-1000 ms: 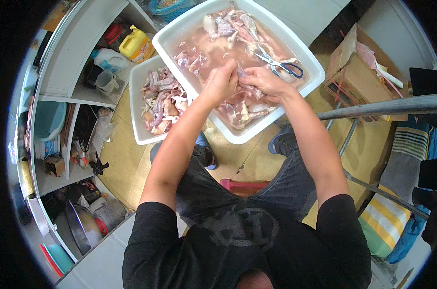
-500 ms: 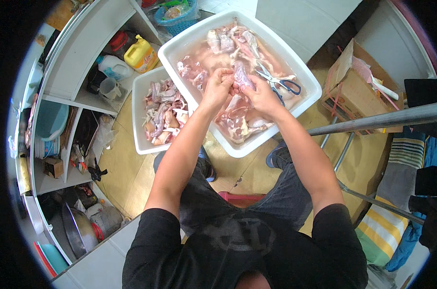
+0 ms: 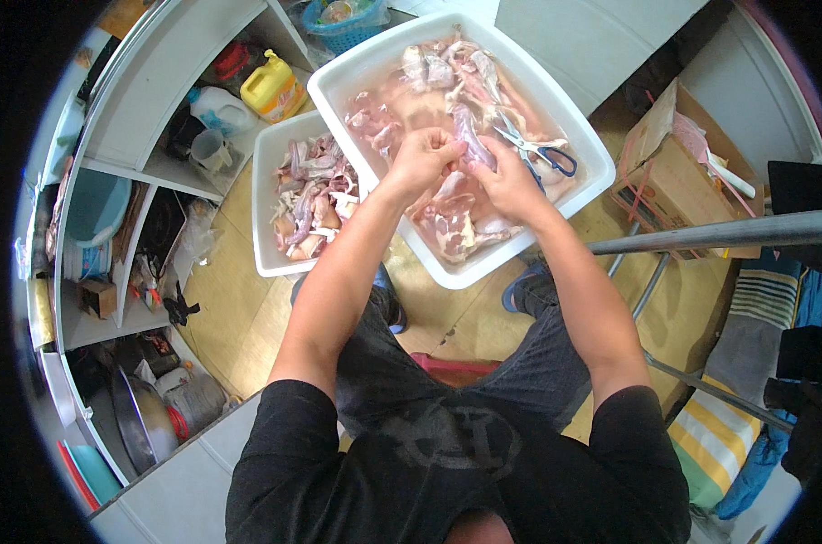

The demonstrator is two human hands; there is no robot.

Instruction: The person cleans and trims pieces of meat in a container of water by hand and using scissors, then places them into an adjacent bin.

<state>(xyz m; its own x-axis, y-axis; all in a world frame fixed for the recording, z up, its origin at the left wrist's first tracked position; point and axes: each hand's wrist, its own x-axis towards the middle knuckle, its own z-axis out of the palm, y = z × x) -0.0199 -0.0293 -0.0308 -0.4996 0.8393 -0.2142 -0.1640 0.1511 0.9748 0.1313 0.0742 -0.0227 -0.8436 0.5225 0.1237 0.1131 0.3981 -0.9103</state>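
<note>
Both of my hands are over a large white plastic tub (image 3: 599, 172) of pinkish water and raw poultry pieces (image 3: 452, 238). Between them is a long, purplish piece of raw poultry (image 3: 471, 134). Fingertips of my left hand (image 3: 425, 165) pinch its left side. My right hand (image 3: 512, 188) is closed on its lower right end, with the thumb along it. Scissors (image 3: 525, 145) with dark blue handles lie on the pieces just right of my right hand, blades spread. Part of the lower handle is hidden behind that hand.
A smaller white tub (image 3: 264, 222) of poultry pieces stands at the left, against the large one. Shelves (image 3: 139, 177) with bottles and a basin line the left side. To the right are an open cardboard box (image 3: 651, 181) and a metal bar (image 3: 719, 234). A blue basket (image 3: 352, 32) stands behind.
My left fingers have shifted slightly along the poultry piece, and more of it shows between my hands. The whole view has moved a little; the scissors stay in place in the tub.
</note>
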